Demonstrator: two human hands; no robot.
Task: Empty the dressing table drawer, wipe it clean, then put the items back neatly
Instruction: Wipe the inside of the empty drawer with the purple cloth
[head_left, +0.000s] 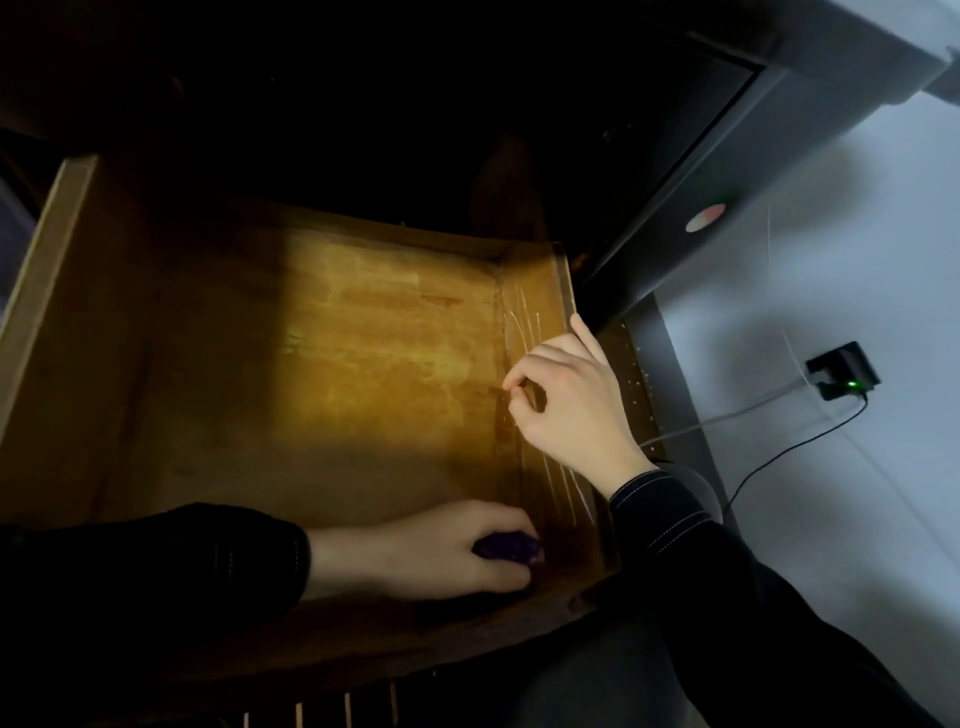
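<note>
- Head view is showing the wooden drawer standing pulled out.
- Left hand is gripping a purple cloth, pressing it onto the drawer bottom in the near right corner.
- Right hand is curling its fingers over the drawer's right wall, holding it.

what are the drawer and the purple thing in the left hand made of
Drawer: wood with a worn amber varnish; streaky grain and pale scratches on the right wall show it. Purple thing: likely soft cloth, since it bunches in the left hand, but too dark to be sure.
</note>
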